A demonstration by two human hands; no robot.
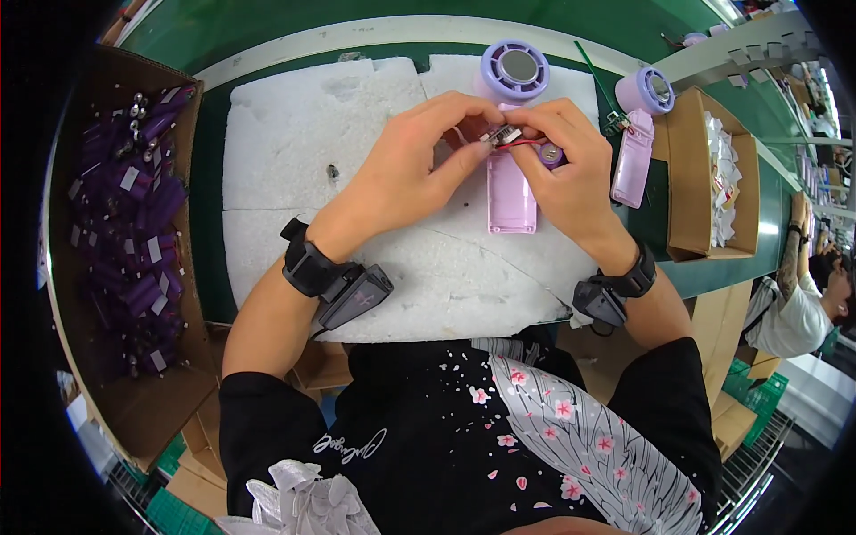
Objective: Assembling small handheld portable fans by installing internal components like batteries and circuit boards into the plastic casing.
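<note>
Over the open pink handle (512, 201) of a small handheld fan, my two hands meet at their fingertips. My left hand (415, 165) is closed in a pinch at a small circuit board (505, 135). A purple battery cell (551, 155) shows its end between the thumb and fingers of my right hand (575, 169), whose fingertips also reach the board. Between board and cell runs a red wire (522, 143). The lilac round fan head (514, 71) lies just beyond my fingers. Fingers partly hide the board and the top of the handle.
White foam sheet (285, 169) lies under the work. At left stands a cardboard box (192, 259) of purple battery cells. A second fan (635, 156) with a green board lies at right, beside a carton (682, 178) of white pieces. Another person (794, 312) sits far right.
</note>
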